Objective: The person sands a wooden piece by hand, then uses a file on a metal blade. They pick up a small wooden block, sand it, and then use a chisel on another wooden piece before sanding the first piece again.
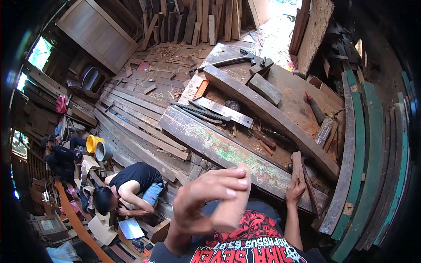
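My left hand (204, 195), raised over my lap, has its fingers wrapped round a pale, rounded piece of wood (232, 206), slightly blurred. My right hand (296, 189) is at the right end of a worn plank (228, 151) with flaking green paint. Its fingers close on a slim brown wooden piece (297, 162), whose exact kind I cannot make out. Just right of that hand leans a dark, thin stick (311, 190). Behind the plank lie a try square (226, 111) with an orange handle and a dark, ridged rod (201, 112).
Across the bench run a long curved beam (272, 118), a claw hammer (230, 61) and a wooden block (265, 89). A pointed tool (315, 107) lies farther right. Green-edged boards (368, 153) stand at the right. At the left, another person (138, 179) bends over work near buckets (103, 150).
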`<state>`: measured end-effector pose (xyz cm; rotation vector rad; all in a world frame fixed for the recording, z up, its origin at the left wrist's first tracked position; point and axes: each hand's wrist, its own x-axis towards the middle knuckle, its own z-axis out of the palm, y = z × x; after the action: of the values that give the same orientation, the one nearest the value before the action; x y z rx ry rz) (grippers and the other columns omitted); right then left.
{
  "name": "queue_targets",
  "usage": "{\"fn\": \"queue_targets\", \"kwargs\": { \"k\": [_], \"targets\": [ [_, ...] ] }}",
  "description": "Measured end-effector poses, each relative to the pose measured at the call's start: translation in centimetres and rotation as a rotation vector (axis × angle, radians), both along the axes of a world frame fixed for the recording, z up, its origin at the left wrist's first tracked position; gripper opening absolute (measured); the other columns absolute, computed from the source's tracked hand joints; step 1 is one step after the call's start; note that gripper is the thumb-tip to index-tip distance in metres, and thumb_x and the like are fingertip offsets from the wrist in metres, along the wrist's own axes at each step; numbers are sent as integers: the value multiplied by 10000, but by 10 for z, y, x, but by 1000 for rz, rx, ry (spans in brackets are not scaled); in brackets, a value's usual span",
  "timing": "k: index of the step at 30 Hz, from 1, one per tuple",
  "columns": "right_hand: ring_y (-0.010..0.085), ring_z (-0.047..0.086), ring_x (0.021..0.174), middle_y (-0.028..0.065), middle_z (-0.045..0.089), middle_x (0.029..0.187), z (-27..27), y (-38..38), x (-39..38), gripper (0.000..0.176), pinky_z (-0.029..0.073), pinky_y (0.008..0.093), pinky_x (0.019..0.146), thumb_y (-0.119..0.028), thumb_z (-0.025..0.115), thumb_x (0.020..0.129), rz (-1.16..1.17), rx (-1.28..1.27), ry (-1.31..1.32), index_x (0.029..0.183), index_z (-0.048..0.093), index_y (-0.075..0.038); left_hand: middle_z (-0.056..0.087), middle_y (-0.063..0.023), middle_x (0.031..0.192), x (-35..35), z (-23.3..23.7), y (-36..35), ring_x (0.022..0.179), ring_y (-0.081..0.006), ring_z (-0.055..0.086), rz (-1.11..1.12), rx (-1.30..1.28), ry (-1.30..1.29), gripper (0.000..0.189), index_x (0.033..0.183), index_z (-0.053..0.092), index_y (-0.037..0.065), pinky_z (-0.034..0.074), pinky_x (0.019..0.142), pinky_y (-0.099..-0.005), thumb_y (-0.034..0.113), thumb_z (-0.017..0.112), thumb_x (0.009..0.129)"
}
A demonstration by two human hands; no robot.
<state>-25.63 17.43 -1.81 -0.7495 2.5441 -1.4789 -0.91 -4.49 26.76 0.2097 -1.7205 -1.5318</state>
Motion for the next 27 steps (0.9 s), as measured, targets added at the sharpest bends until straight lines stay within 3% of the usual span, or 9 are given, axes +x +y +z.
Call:
{"fn": "queue_targets", "kwargs": {
  "k": [1, 4, 7, 11, 13, 16, 20, 24, 27],
  "targets": [
    [347, 627, 1360, 258, 664, 1446, 0, 0, 0, 451, 475, 417, 1123, -238, 549, 1131, -1, -4, -25, 1453, 613, 72, 741, -239, 1253, 0, -14, 8, 1283, -419, 683, 52, 150, 44, 376, 1227, 618, 19, 511, 1129, -566, -19, 808, 904],
    [340, 623, 1365, 245, 658, 1461, -2, 2, -2, 457, 480, 410, 1124, -241, 550, 1133, 23, 66, 22, 1464, 605, 69, 716, -230, 1284, 4, -42, -6, 1336, -378, 654, 91, 165, -16, 422, 1213, 510, 27, 519, 1153, -501, -162, 738, 911],
    [407, 698, 1264, 266, 690, 1400, -5, -3, 0, 459, 538, 435, 1024, -271, 565, 1120, -20, -11, 37, 1443, 630, 49, 716, -229, 1292, 14, -58, -11, 1346, -376, 648, 104, 272, -1, 446, 1215, 490, 47, 517, 1157, -501, -160, 739, 908],
    [382, 678, 1287, 257, 679, 1420, -6, -3, 2, 462, 527, 428, 1048, -262, 565, 1122, -18, 24, 54, 1456, 617, 54, 599, -228, 1407, 21, -61, -20, 1376, -352, 616, 123, 297, 48, 494, 1189, 461, 75, 527, 1150, -476, -178, 746, 876],
    [329, 621, 1367, 236, 646, 1477, -8, 0, 0, 463, 496, 413, 1118, -239, 560, 1131, -6, 52, 3, 1484, 592, 59, 550, -175, 1347, 23, -64, -23, 1352, -325, 622, 159, 322, 75, 505, 1161, 502, 86, 537, 1136, -464, -163, 797, 835],
    [411, 704, 1249, 266, 694, 1393, -9, -4, 1, 463, 542, 440, 1016, -276, 570, 1115, -30, 6, 74, 1441, 630, 47, 554, -118, 1211, 29, -65, -26, 1300, -312, 655, 186, 301, 73, 490, 1133, 569, 90, 553, 1109, -454, -135, 851, 802],
    [411, 699, 1259, 264, 692, 1397, -5, -6, 2, 459, 541, 442, 1021, -267, 571, 1112, -34, 33, 101, 1438, 631, 50, 616, -135, 1181, 28, -52, -27, 1208, -307, 709, 172, 216, 56, 459, 1144, 634, 65, 579, 1046, -433, -118, 867, 793],
    [415, 698, 1261, 261, 693, 1397, -10, -7, 2, 438, 540, 442, 1024, -237, 574, 1107, -36, -1, 107, 1436, 635, 45, 622, -120, 1123, 26, -29, -31, 1133, -311, 733, 202, -101, -117, 388, 1075, 668, 74, 606, 999, -463, -3, 927, 797],
    [418, 690, 1271, 253, 692, 1402, -13, -5, 0, 417, 540, 449, 1026, -216, 580, 1103, -40, 45, 164, 1430, 644, 36, 675, -140, 1179, 24, -18, -29, 1198, -319, 708, 140, -56, -63, 419, 1157, 788, 46, 575, 1039, -453, -44, 871, 756]
  ]
}}
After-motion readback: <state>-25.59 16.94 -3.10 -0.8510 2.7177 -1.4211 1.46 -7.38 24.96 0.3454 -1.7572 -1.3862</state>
